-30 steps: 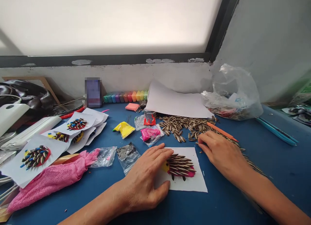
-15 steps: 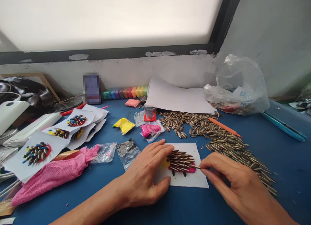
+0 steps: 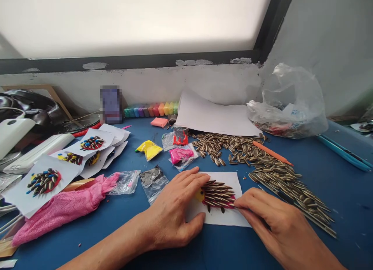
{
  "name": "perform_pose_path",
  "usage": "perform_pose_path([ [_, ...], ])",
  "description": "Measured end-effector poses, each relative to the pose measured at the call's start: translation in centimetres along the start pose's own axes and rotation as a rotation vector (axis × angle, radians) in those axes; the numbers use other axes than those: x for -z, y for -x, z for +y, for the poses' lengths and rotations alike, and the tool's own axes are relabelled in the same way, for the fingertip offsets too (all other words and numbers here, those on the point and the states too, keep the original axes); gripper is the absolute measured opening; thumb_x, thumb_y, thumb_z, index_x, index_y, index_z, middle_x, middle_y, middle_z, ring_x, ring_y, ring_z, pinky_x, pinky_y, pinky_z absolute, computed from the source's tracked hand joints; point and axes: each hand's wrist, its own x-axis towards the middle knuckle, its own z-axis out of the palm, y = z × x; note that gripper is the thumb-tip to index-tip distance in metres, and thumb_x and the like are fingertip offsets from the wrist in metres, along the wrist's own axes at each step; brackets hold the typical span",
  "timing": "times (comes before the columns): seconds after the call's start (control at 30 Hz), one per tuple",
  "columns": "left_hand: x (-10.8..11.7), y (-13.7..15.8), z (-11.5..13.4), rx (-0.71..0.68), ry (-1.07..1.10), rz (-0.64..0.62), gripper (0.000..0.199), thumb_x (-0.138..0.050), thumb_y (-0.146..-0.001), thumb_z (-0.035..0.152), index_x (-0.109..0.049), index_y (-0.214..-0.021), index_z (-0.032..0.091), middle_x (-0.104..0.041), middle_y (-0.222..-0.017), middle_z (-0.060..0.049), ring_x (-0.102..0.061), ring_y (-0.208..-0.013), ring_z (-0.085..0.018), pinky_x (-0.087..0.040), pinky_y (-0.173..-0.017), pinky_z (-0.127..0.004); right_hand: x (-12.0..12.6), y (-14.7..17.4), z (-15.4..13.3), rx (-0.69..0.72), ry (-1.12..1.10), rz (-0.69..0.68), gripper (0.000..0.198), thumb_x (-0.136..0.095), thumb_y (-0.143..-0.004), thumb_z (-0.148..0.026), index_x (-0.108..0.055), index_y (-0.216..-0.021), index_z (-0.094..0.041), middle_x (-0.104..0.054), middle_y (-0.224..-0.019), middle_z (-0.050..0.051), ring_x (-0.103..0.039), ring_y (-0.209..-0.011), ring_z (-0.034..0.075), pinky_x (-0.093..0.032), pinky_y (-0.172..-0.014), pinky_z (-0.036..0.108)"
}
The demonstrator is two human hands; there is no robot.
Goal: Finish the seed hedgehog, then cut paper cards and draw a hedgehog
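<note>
My left hand lies with fingers spread on a white paper sheet, holding it at its left side. On the sheet is a hedgehog figure of pink and yellow clay, its back covered with striped sunflower seeds and dark pieces below as feet. My right hand pinches a sunflower seed at the figure's right end, against the pink clay. The fingertips hide most of that seed. Close behind the right hand spreads a pile of loose sunflower seeds.
An orange stick-like tool lies on the seeds. Clay packets, yellow, pink and black, lie behind my left hand. At left are finished seed pictures and a pink cloth. A plastic bag stands back right.
My right hand has moved slightly left, bringing the seed from the figure's right edge into contact with the pink clay. The left hand stays in place.
</note>
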Motion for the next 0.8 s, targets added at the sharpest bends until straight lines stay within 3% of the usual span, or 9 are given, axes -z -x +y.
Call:
perform_pose_path([
  [0.3, -0.02, 0.06, -0.12, -0.013, -0.012, 0.014, 0.069, -0.057, -0.077, 0.020, -0.040, -0.144, 0.015, -0.050, -0.148, -0.013, -0.036, -0.145, -0.030, -0.032, -0.119, -0.054, -0.08, -0.22, -0.17, 0.058, 0.087, 0.027, 0.025, -0.043, -0.099, -0.016, -0.067, -0.093, -0.023, -0.068, -0.082, 0.002, -0.067, -0.067, 0.014, -0.055, -0.065, 0.024],
  [0.57, -0.07, 0.07, -0.18, -0.012, -0.021, 0.016, 0.068, -0.056, -0.077, 0.019, -0.041, -0.143, 0.014, -0.050, -0.149, -0.013, -0.035, -0.146, -0.029, -0.033, -0.119, -0.054, -0.21, -0.27, -0.05, 0.083, 0.167, 0.046, 0.033, -0.039, -0.103, -0.023, -0.066, -0.084, -0.024, -0.062, -0.072, 0.001, -0.060, -0.057, 0.012, -0.046, -0.053, 0.021],
  [0.8, -0.10, 0.00, -0.26, -0.015, -0.024, 0.009, 0.068, -0.056, -0.077, 0.019, -0.040, -0.143, 0.014, -0.050, -0.149, -0.013, -0.034, -0.146, -0.029, -0.033, -0.119, -0.054, -0.64, -0.49, -0.34, 0.132, 0.257, 0.066, 0.035, -0.035, -0.100, -0.013, -0.064, -0.082, -0.023, -0.058, -0.071, 0.001, -0.060, -0.057, 0.015, -0.043, -0.049, 0.025],
])
